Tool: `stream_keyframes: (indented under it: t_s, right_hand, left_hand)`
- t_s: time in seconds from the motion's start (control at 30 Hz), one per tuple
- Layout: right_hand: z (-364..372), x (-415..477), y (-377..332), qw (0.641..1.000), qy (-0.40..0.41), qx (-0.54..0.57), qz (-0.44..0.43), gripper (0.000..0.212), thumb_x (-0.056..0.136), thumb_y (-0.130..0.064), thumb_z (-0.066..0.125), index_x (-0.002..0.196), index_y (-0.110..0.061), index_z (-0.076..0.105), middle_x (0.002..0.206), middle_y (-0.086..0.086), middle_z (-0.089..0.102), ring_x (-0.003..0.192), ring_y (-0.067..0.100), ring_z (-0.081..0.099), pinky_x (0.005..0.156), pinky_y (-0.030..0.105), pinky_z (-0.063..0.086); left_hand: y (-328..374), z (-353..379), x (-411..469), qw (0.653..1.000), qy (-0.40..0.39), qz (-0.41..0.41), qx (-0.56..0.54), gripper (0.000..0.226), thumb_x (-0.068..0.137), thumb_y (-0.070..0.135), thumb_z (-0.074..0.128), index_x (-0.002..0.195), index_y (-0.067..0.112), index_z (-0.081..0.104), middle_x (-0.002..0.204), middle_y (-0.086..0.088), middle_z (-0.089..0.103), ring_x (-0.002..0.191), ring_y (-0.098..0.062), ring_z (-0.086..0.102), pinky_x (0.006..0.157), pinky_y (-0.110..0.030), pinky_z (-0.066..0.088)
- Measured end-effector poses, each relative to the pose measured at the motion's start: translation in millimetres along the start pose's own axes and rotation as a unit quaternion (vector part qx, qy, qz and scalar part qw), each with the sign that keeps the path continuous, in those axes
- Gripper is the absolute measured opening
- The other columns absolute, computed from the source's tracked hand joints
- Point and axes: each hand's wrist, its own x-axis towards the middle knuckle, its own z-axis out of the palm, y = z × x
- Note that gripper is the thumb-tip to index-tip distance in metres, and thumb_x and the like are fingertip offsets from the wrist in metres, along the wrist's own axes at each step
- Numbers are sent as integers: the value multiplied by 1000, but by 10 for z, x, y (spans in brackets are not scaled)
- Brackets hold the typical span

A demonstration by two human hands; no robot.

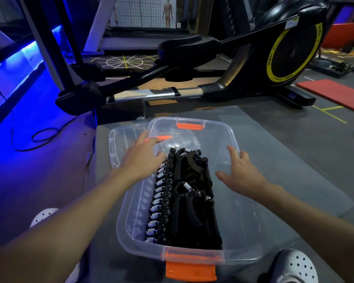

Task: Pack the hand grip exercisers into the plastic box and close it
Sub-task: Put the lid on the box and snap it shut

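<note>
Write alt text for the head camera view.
A clear plastic box with orange latches sits on a grey mat, packed with black hand grip exercisers. The person's left hand reaches to the clear lid at the box's far end; the right hand hovers open over the right rim. An exercise machine stands behind.

A gym: a black elliptical trainer (253,64) with a yellow-ringed flywheel (292,52) stands on dark flooring painted with training lines (125,62). A red mat (335,92) lies nearby, and an anatomy poster (168,12) hangs behind what looks like a treadmill (135,40).
</note>
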Motion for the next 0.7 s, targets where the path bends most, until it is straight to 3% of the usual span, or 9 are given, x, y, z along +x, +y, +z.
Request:
stream_keyframes:
  t_s: [0.13, 0.3, 0.4, 0.5, 0.57, 0.7]
  right_hand:
    - [-24, 36, 71, 999, -11, 32, -27, 98, 81, -45, 71, 152, -26, 6, 142, 17, 27, 117, 39, 51, 99, 41, 42]
    - [-67, 141, 181, 998, -9, 42, -41, 99, 81, -47, 71, 153, -26, 6, 144, 15, 28, 124, 32, 47, 102, 37, 38]
    - [-81, 159, 198, 998, -19, 48, -40, 93, 85, -48, 65, 153, -24, 6, 145, 14, 28, 125, 31, 46, 103, 37, 36]
    - [-88, 171, 113, 991, 36, -122, -40, 78, 91, -56, 48, 150, -23, 10, 149, 14, 27, 137, 33, 31, 110, 49, 30]
    - [-91, 228, -99, 973, 80, -196, -94, 70, 93, -57, 39, 150, -23, 16, 157, 11, 20, 146, 28, 14, 115, 51, 19]
    - [115, 446, -1001, 976, 34, 14, -217, 71, 92, -60, 31, 148, -17, 32, 158, 5, 26, 147, 22, 19, 118, 44, 20]
  left_hand:
    - [53, 37, 41, 997, 4, -17, -74, 40, 93, 28, 53, 133, 25, 54, 157, -2, 24, 142, -20, 32, 98, -30, 29]
    - [83, 138, 25, 997, 1, -34, -63, 44, 89, 38, 51, 131, 25, 53, 156, -1, 22, 145, -24, 26, 105, -41, 33]
    - [68, 82, 5, 998, 17, -26, -60, 43, 93, 33, 50, 135, 24, 50, 152, -2, 31, 134, -24, 41, 103, -38, 35]
    - [-110, -97, 55, 996, 36, -17, -79, 53, 88, 42, 45, 136, 19, 51, 138, -4, 51, 121, -23, 54, 103, -41, 42]
    - [-309, -172, 119, 995, 47, -37, -78, 61, 81, 48, 40, 133, 18, 52, 132, -5, 56, 117, -24, 56, 102, -44, 45]
    - [-829, -101, 277, 997, -22, -74, 4, 47, 95, 28, 52, 137, 8, 49, 141, -14, 50, 128, -31, 49, 107, -38, 37]
